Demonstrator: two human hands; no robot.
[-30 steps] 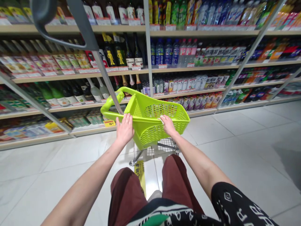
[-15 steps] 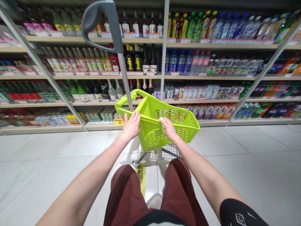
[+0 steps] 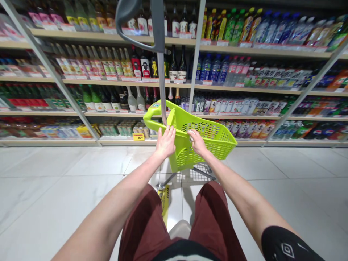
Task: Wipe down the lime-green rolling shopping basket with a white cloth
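Observation:
A lime-green shopping cart basket [image 3: 214, 146] with perforated sides stands in front of my knees, tilted in view. My left hand [image 3: 166, 142] lies against its near rim by the handle end, fingers stretched out and close together. Farther along that rim, my right hand [image 3: 198, 141] is closed, its fingers curled at the edge. A small white bit [image 3: 191, 139] shows at those fingers, too small to name. A grey upright post [image 3: 162, 83] rises behind the left hand to a dark grey loop handle [image 3: 157, 25]. What I can see of the basket's inside holds nothing.
Shelves [image 3: 114, 78] of bottles, cans and cartons span the background. A yellow price tag [image 3: 138, 136] hangs at the lowest shelf. A yellow floor strip [image 3: 164, 201] lies between my knees on pale tiles [image 3: 89, 188]. The cart's grey legs and wheels reach the floor.
The cart, its post and loop handle have shifted right in view, along with both hands. My hands stay at the near rim in much the same poses. The shelves sit slightly higher.

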